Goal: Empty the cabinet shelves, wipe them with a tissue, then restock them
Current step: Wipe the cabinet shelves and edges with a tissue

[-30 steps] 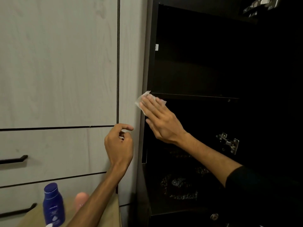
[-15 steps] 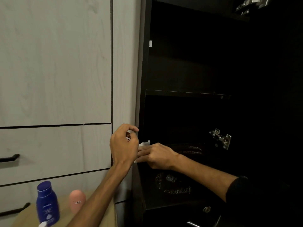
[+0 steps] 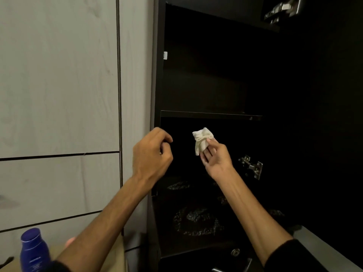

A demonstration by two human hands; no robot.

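Two hands have drawn apart since half a second ago, when they met at the cabinet's left edge with the tissue between them. A second ago the right hand was pressing the tissue flat against the front edge of the shelf (image 3: 211, 114); now it has come away, and the right hand (image 3: 215, 160) pinches the bunched tissue (image 3: 202, 141) between thumb and fingertips, in the air just below that shelf, touching no surface. This looks like a refold before the next wipe, so the wiping step is probably unfinished. The left hand (image 3: 151, 154) hangs nearby to the left, fingers curled and holding nothing I can see.

The open cabinet (image 3: 157, 85) is nearly black inside: the shelves' cleanliness and contents cannot be judged, and the speckled patches in the lower part are unreadable. At near left, the blue bottle (image 3: 34, 250) is cut by the frame, and a pink object (image 3: 69, 242) is mostly hidden behind the left forearm.
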